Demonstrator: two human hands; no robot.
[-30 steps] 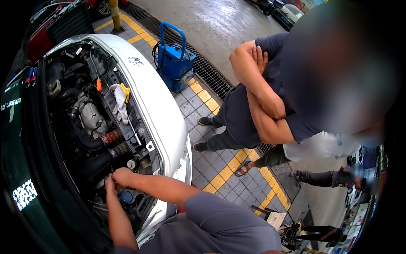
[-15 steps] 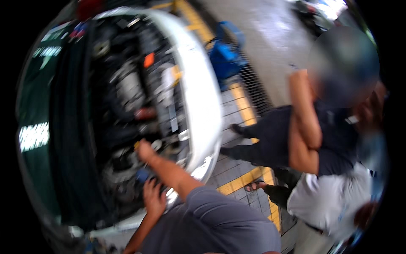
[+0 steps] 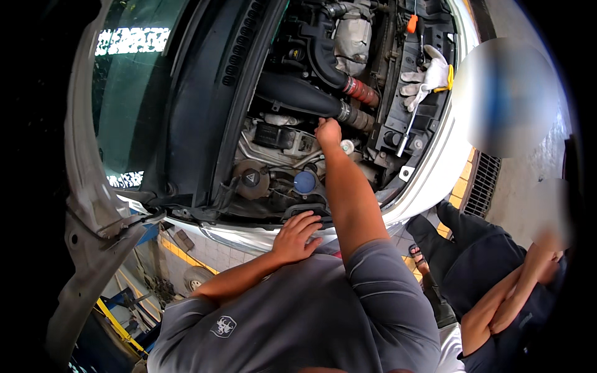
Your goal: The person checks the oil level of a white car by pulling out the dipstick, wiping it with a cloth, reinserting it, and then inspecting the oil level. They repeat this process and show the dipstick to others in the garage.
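My right hand [image 3: 328, 135] reaches down into the car's engine bay, its fingers curled closed beside a thick black air hose [image 3: 298, 96]. What they hold, if anything, is hidden. A metal clamp [image 3: 344, 112] joins that hose to a brown pipe just past my fingertips. My left hand [image 3: 298, 238] lies with fingers spread on the near edge of the bay, holding nothing. Close to it are a blue round cap [image 3: 305, 182] and a brownish reservoir cap with a warning triangle [image 3: 252, 178].
On the front panel lie a white work glove [image 3: 430, 78], a long metal wrench [image 3: 407, 133] and an orange-handled tool [image 3: 412, 25]. A red ribbed hose [image 3: 360, 92] runs nearby. At the right stands a person with folded arms [image 3: 504, 292]. The raised hood's edge [image 3: 87, 242] is at the left.
My view has turned and come nearer the engine bay, shifting everything in the picture. My right hand stays down in the bay, my left at its edge. A yellow spot at the right fingers no longer shows.
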